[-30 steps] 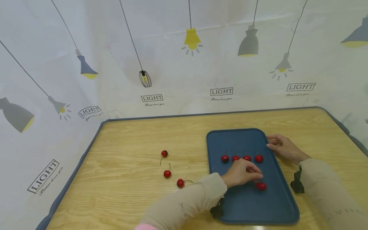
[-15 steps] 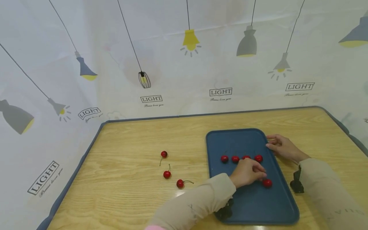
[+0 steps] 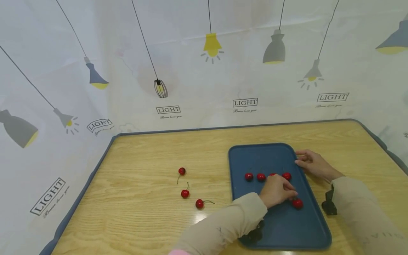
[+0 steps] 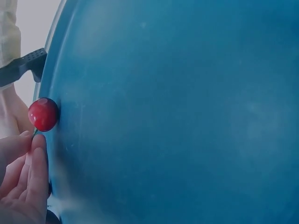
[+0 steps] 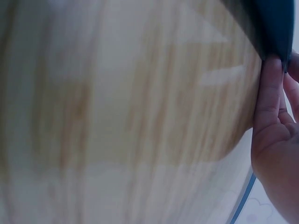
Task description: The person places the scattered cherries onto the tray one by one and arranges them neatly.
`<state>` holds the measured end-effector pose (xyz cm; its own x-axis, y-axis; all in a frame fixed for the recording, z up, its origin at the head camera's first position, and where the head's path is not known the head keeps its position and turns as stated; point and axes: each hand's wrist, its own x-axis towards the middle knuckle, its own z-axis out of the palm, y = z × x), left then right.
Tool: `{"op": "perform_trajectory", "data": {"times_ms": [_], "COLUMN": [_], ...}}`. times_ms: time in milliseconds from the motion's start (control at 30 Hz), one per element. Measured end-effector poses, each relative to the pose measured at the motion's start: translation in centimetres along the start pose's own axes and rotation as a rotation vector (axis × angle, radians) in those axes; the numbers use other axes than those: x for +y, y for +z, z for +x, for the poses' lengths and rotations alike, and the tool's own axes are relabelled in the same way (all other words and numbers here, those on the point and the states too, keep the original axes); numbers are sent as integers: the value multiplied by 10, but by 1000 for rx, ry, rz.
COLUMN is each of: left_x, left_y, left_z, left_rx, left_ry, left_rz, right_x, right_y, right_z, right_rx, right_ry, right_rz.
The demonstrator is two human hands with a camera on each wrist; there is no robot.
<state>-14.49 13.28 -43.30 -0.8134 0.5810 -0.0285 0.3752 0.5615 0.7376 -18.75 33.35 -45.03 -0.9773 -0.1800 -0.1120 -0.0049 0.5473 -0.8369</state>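
My left hand (image 3: 276,191) is over the blue tray (image 3: 271,226). In the left wrist view, its thumb and a finger pinch the thin green stem of a red cherry (image 4: 43,114). That cherry (image 3: 298,204) is at the tray's right side, touching or just over its surface. Farther up the tray, several cherries (image 3: 261,177) form a row, one partly behind the left hand. At the tray's upper right edge, my right hand (image 3: 318,166) holds the rim; the right wrist view has its thumb and fingers (image 5: 271,88) on either side of it.
Left of the tray on the wooden table (image 3: 140,198) lie three stemmed cherries: a far one (image 3: 182,171), a middle one (image 3: 185,193) and a near one (image 3: 199,203). A white sheet (image 3: 191,71) printed with lamps rises behind the table's blue edge.
My left hand has moved right across the tray, bringing the pinched cherry to the right and slightly away from me. The right hand has kept its place on the rim.
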Motion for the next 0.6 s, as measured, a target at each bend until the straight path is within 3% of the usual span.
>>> {"op": "perform_trajectory", "data": {"times_ms": [233,600], "left_x": [-3,-2], "left_y": [1,2], "left_z": [3,3], "left_rx": [22,25], "left_ry": [-38,-39], "left_rz": [7,42], "right_x": [-1,-3], "right_y": [-1,-2], "right_z": [-2,-2], "right_rx": [-9,-9], "right_ry": [-2,4], "right_rz": [-6,-10]}}
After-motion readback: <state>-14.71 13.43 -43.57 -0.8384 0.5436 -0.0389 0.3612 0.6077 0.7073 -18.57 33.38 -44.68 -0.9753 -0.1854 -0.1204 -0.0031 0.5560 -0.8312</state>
